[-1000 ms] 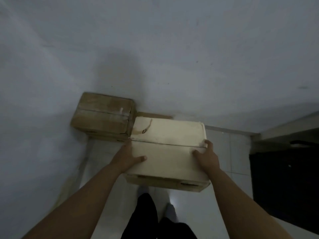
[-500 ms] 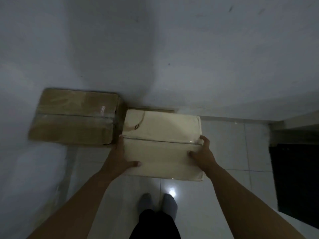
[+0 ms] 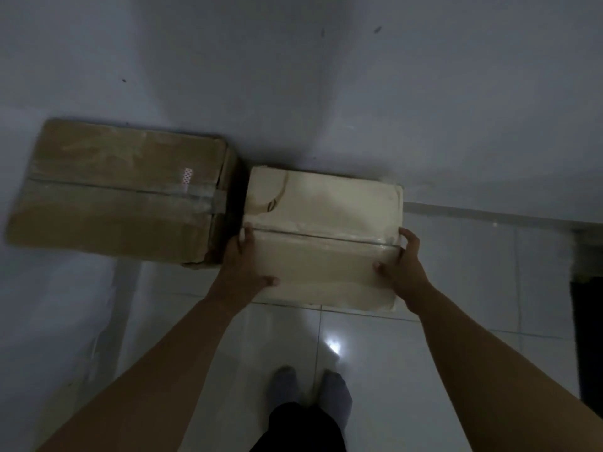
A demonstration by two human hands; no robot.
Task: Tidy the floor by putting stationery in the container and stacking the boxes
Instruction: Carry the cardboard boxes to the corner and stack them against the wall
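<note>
Against the wall, beside the brown box (image 3: pixel 120 194), the white box (image 3: pixel 321 236) was gripped at its sides by left hand (image 3: pixel 243 261) and right hand (image 3: pixel 403 265); judged stiff, moderately heavy, taped top slick.

Two boxes side by side at the foot of the wall (image 3: pixel 326 93): larger box (image 3: pixel 117 194) on the left, smaller box (image 3: pixel 323 236) just beside it on the right. Left hand (image 3: pixel 243 261) on the left edge of the smaller box, right hand (image 3: pixel 403 267) on its right edge. Two feet (image 3: pixel 310 386) on the floor (image 3: pixel 375 353), nearer than the boxes.
</note>
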